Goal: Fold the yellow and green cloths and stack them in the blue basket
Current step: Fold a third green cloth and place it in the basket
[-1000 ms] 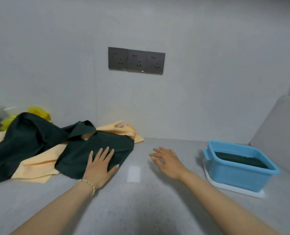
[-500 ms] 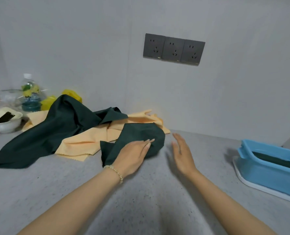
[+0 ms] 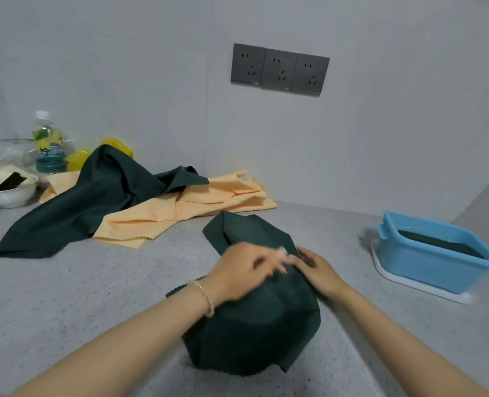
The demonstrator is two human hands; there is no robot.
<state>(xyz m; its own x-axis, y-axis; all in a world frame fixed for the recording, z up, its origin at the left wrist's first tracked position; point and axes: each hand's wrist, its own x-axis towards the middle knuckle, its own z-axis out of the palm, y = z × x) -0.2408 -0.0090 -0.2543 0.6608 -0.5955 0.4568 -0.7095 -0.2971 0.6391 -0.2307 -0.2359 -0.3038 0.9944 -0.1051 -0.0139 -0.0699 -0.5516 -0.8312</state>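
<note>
The person was at the step of folding one green cloth. The left hand (image 3: 246, 273) was over the top of the small green cloth (image 3: 254, 333). It was blurry, with bent fingers, so I could not tell if it pinched the cloth or only touched it. The small green cloth was in the middle of the counter (image 3: 65, 296), close to the person. It puffed up under the hands and was not flat. The right hand (image 3: 317, 270) was just beside the left one. Its fingers curled into the cloth and held it.

I think this cloth was not folded neatly yet. The next move would be to lay it flat, smooth it, and bring one edge over to meet the other. The corners should line up, or the fold will be crooked. After that it would go to the right, into the basket (image 3: 426, 267).

Now the count, from left to right:
- One white bowl (image 3: 8, 193) and one bottle (image 3: 48, 147) stood at the far left by the wall.
- One big green cloth (image 3: 94, 202) lay loose in a pile, partly on top of the yellow cloth (image 3: 180, 216).
- I saw yellow cloth on both sides of the pile. I could not tell if it was one piece or two.
- Three sockets (image 3: 279, 70) were on the wall.
- There was one blue basket, well apart from the pile, with one folded green cloth (image 3: 443, 243) inside.

So there were three green cloths in all, and the yellow was not folded yet.
</note>
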